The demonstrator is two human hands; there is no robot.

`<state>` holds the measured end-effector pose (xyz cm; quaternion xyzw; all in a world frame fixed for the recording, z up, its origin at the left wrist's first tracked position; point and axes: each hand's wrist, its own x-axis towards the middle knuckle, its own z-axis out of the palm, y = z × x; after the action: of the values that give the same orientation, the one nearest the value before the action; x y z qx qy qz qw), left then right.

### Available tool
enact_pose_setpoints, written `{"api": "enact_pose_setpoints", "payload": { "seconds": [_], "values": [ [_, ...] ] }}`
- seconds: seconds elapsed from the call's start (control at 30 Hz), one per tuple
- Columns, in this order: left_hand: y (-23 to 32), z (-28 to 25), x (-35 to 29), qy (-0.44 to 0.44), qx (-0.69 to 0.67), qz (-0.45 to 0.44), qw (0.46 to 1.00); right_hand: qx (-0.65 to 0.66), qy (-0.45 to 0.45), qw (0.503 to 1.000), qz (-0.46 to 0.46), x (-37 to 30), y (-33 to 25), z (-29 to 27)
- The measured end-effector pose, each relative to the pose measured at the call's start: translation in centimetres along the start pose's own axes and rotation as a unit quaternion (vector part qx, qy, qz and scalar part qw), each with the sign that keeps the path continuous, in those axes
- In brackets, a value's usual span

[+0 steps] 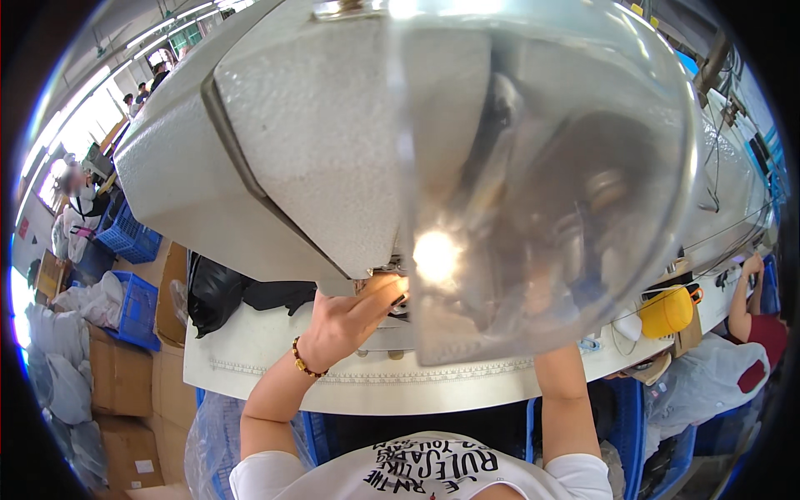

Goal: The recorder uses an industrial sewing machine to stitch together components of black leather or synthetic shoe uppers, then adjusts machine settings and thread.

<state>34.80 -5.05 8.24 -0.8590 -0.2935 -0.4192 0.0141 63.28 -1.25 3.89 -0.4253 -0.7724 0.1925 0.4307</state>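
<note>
A large pale sewing machine head [317, 142] fills the upper middle of the head view, close to the camera. My left hand [346, 321], with a beaded bracelet at its wrist, reaches up to the needle area below it. The fingers there are pressed together, and whatever they hold is hidden; a small dark bit shows by the tips. A clear curved plastic shield [467, 333] with a bright light glare covers the right side. Behind it my right hand [546, 308] is only a blur, so its fingers cannot be made out.
Black cloth [221, 292] lies on the left of the white table [292, 375], whose front edge carries a ruler strip. A yellow container [667, 312] stands at the right, near another person's arm [740, 292]. Blue crates [137, 308] and cardboard boxes [121, 375] line the left.
</note>
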Motion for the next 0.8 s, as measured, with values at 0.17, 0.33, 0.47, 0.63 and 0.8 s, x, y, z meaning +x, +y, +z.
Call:
{"api": "enact_pose_setpoints", "payload": {
  "seconds": [0.17,0.33,0.47,0.63,0.8],
  "values": [
    [-0.1,-0.3,-0.5,-0.061,0.102,0.071,0.99,0.01,0.005,1.0,0.005,0.3,0.4,0.3],
    [0.2,-0.2,-0.6,-0.061,0.121,0.074,0.988,0.013,0.007,1.0,0.008,0.4,0.5,0.6],
    [0.8,-0.2,-0.3,-0.054,0.153,0.091,0.983,0.013,0.009,1.0,0.008,0.1,0.2,0.9],
    [1.5,-0.2,0.2,-0.069,0.162,0.083,0.981,0.014,0.012,1.0,0.01,-0.1,0.1,1.3],
    [1.3,0.0,0.1,-0.061,0.146,0.067,0.985,0.018,0.018,1.0,0.01,0.8,0.7,1.4]
  ]
}}
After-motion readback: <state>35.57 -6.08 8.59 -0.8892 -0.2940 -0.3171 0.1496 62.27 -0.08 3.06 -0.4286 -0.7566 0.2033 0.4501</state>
